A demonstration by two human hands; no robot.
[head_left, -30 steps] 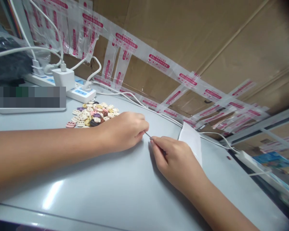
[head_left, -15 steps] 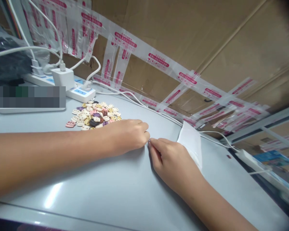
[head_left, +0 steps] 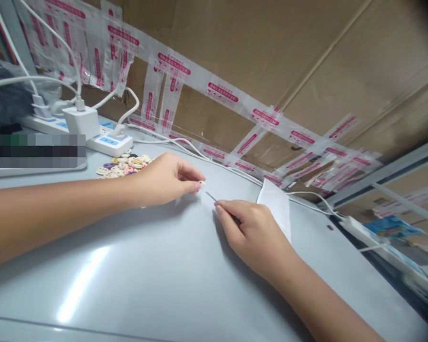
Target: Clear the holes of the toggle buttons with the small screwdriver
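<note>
One cream bead (head_left: 202, 185), pinched in my left hand (head_left: 167, 178), juts out, likely for visibility, near the slim metal rod (head_left: 211, 196) my right hand (head_left: 257, 228) clasps.

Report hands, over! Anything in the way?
Left hand: pinching small pale piece. Right hand: gripping thin metal tool, apart from piece. Left arm partly hides colourful pile.

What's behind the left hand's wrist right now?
Past the left hand and its wrist, part of a pile of pale, yellow, pink and purple bead-like pieces shows, then a white power strip. The wrist hides the pile's near part, so its full extent cannot be seen.
</note>
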